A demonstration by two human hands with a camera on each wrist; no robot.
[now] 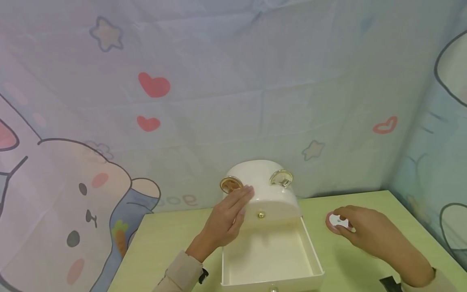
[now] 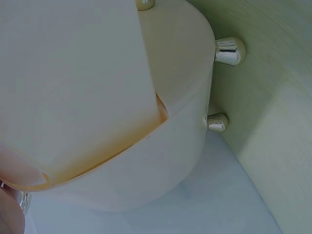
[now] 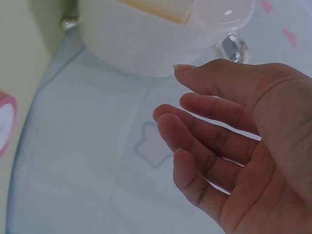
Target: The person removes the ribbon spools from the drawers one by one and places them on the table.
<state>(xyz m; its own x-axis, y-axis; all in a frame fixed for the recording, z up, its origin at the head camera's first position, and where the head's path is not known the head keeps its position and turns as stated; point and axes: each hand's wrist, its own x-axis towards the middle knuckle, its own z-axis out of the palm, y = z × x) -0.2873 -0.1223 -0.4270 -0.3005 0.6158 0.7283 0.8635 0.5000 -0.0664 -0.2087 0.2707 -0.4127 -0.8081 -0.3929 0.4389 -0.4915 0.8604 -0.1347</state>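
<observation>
White plastic box [image 1: 264, 190] sits at the back of the table [image 1: 164, 239], its drawer [image 1: 270, 259] pulled out. It looks light, hard and smooth, so it may slide. The left hand [image 1: 228, 217] rests flat on its side, fingers straight and together. The right hand [image 1: 365, 229] reaches over a small pink disc [image 1: 335, 221], fingers loosely curled, seemingly just touching it.

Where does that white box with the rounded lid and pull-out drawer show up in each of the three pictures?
Head: white box at bottom centre, drawer pulled open toward the viewer.
Left wrist: fills most of the frame, seen close from the side.
Right wrist: along the top edge, beyond the fingers.
Shared landmark: the green table.
</observation>
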